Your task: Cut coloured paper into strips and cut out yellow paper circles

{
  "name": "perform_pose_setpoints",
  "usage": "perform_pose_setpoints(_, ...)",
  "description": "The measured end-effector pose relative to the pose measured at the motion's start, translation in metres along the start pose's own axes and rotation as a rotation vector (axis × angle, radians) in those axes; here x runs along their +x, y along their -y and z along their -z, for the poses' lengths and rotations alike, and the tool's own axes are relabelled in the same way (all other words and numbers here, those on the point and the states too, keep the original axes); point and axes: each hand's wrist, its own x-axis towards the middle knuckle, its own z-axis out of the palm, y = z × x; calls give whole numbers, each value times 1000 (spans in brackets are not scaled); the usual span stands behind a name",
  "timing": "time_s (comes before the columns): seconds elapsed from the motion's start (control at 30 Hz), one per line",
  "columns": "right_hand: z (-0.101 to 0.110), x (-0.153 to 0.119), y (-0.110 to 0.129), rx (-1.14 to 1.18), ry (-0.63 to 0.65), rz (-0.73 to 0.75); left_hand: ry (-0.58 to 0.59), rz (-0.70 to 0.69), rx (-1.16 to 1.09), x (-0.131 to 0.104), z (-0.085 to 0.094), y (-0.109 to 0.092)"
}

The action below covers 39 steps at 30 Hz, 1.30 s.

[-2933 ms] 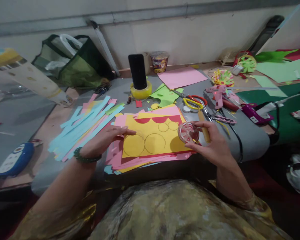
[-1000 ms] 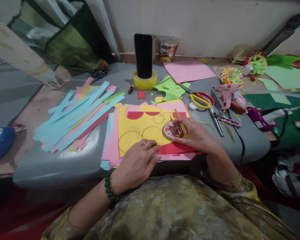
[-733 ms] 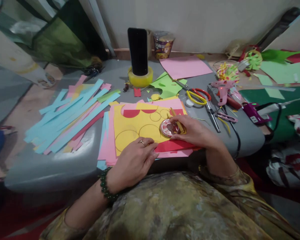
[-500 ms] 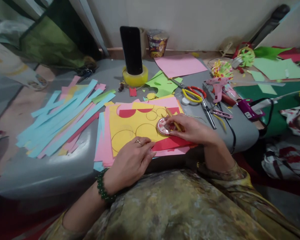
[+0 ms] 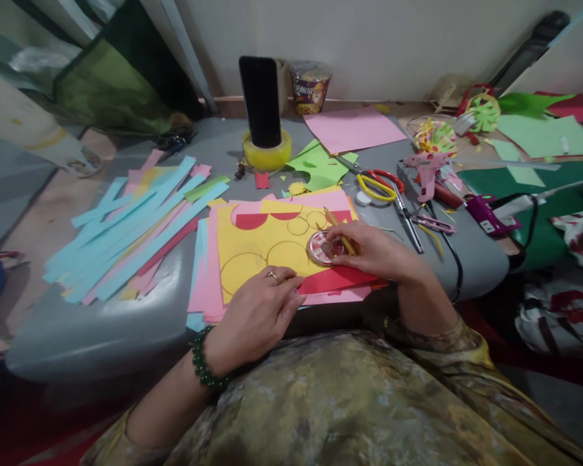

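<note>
My left hand (image 5: 262, 307) lies flat on the lower edge of a yellow sheet of paper (image 5: 245, 236), fingers stretched out. Several circles are drawn on that sheet, which rests on a stack of pink and blue paper. My right hand (image 5: 369, 249) grips a round red-and-white lid (image 5: 320, 249), flat on the sheet's right side. A pencil (image 5: 331, 219) is tucked in the same hand, its tip pointing up and away. Just below the lid runs a red paper strip (image 5: 340, 279), between my hands.
Coloured paper strips (image 5: 140, 233) are heaped at the left. A phone (image 5: 261, 100) leans upright in a yellow tape roll (image 5: 276, 152). At the right lie scissors (image 5: 376, 188), a pink glue gun (image 5: 430, 171), a cutter knife (image 5: 434, 224) and a purple power socket (image 5: 488, 213).
The whole view has shifted slightly, so things appear a little further right. Both hands, the lid and the pencil keep nearly the same places on the paper.
</note>
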Motion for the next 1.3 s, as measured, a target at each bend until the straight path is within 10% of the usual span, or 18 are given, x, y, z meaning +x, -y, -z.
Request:
perform_pose_setpoints(0.83,-1,-3,-2,-27,-33,7,-33,-22,44,-1,0,-2)
perform_pose_setpoints(1.07,-7,0,1,-8,-76,22,-241,-108,133,18,-18,-10)
perform_pose_setpoints(1.3,26,-14,-3,339,-552,-56,-174,-69,237,36,-37,-22)
